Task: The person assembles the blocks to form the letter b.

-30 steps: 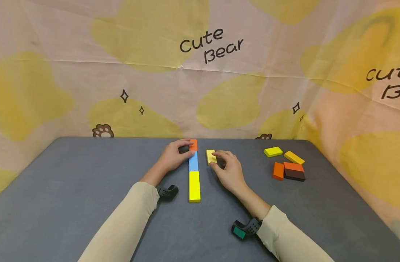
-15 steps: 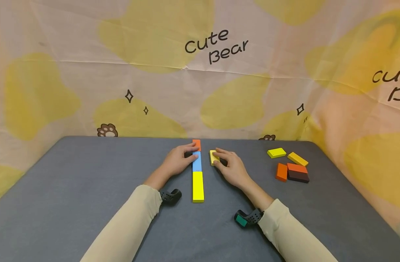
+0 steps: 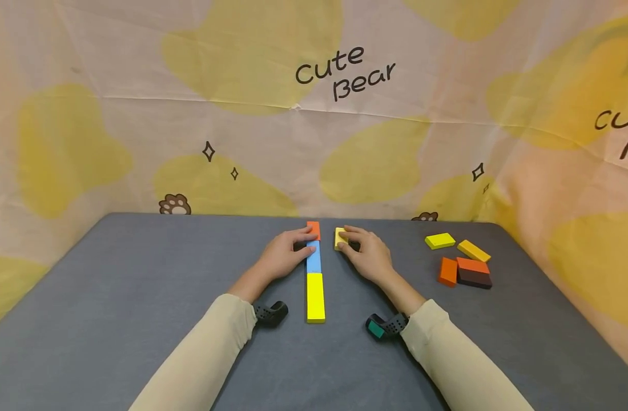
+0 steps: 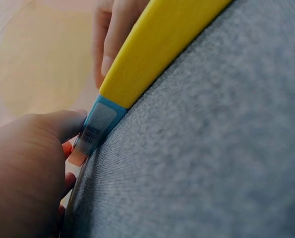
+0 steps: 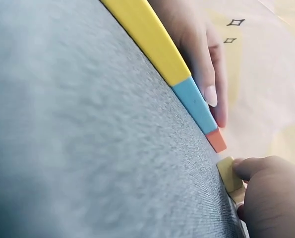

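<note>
A row of blocks stretches away from me in the head view: a long yellow block (image 3: 315, 298) nearest, a blue block (image 3: 313, 258) touching it, and an orange block (image 3: 313, 227) at the far end. My left hand (image 3: 285, 251) lies over the row from the left. Its thumb touches the blue block and its fingers rest on the orange one, partly covering both. Just right of the row, my right hand (image 3: 367, 254) pinches a pale yellow block (image 3: 339, 238) between thumb and fingers. In the right wrist view this pale yellow block (image 5: 228, 174) sits apart from the orange block (image 5: 216, 141).
On the right of the grey table (image 3: 139, 297) lie loose blocks: a bright yellow one (image 3: 440, 241), an amber one (image 3: 474, 251), two orange ones (image 3: 448, 272) and a dark brown one (image 3: 474, 278). A printed cloth (image 3: 252, 131) hangs behind the table's far edge.
My right hand has moved the pale yellow block a little farther away, toward the far edge and level with the orange block. The left hand stays at the row. The head view has turned slightly left.
</note>
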Motion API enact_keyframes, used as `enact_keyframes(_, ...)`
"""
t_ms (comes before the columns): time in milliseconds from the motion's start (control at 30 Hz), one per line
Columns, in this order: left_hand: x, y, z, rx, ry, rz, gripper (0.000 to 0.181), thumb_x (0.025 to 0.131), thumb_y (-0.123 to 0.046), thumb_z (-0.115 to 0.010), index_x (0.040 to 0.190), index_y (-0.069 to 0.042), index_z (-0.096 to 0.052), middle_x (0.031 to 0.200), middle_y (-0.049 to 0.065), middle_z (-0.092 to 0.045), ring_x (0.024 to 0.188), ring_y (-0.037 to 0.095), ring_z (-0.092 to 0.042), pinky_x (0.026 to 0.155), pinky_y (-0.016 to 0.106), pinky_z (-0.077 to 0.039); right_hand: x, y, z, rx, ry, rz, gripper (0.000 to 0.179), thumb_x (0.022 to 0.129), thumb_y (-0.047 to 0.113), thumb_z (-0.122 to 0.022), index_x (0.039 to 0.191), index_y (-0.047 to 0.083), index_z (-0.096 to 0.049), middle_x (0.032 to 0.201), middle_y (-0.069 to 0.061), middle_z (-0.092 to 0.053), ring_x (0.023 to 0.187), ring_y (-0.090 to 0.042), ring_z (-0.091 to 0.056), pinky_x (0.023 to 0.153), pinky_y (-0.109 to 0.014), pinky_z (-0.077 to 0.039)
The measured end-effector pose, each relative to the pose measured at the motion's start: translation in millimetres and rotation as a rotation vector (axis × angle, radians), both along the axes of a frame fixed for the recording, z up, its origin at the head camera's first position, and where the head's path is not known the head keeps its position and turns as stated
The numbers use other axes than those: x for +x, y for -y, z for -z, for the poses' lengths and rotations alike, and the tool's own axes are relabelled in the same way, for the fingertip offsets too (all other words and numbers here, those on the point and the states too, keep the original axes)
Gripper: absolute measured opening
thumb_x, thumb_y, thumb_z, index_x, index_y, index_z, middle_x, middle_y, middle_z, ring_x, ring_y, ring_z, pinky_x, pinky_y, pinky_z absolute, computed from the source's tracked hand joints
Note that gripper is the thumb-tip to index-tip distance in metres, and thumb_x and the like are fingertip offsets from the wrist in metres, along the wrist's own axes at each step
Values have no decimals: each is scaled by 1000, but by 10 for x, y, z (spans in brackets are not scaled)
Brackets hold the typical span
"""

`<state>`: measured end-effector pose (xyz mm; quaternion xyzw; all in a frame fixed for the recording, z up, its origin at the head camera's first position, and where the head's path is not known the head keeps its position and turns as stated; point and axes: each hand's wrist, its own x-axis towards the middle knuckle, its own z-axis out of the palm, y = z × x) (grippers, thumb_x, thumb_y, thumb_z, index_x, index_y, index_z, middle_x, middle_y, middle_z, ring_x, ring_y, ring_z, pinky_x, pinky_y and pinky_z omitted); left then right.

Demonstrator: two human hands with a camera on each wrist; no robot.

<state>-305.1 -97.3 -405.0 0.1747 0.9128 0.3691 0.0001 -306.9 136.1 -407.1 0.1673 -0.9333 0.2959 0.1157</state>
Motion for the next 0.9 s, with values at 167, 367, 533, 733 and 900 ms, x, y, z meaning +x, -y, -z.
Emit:
enact_keyframes(167,10,37,17,6,-11,-4,45,101,-33,-63,144,-21,-58,160,-2,-44,152,30,-36,121,54,-33,-139,83,14,9,-15,28,38,95,38,-70,128,18,-72,145,1,-62,103,-21,-69,61,-29,-46)
enact_keyframes(367,33,127,32,28,-33,-75,41,98,-33,-67,137,-22,-65,154,-4,-52,149,27,-41,120,53,-35,-312,248,22,-40,-4,-2,34,94,38,-72,122,19,-75,143,1,-63,74,-17,-60,52,-24,-35)
enact_keyframes(533,28,92,35,26,-38,-73,40,97,-35,-68,135,-23,-67,151,-5,-55,148,27,-43,119,52,-37,-401,271,27,-25,-4,26,34,93,41,-72,121,21,-76,142,3,-64,101,-24,-71,63,-31,-49)
enact_keyframes(733,21,14,33,31,-38,-75,37,96,-35,-69,131,-26,-70,150,-5,-56,147,28,-44,116,52,-40,-489,255,25,-17,27,33,36,94,44,-70,123,23,-75,146,4,-61,128,-26,-63,81,-44,-57)
enact_keyframes(900,17,1,18,37,-46,-59,37,96,-36,-69,131,-26,-70,149,0,-57,146,30,-45,115,52,-41,-568,285,21,-50,18,37,35,92,43,-72,120,21,-76,144,3,-62,127,-25,-63,83,-44,-57)
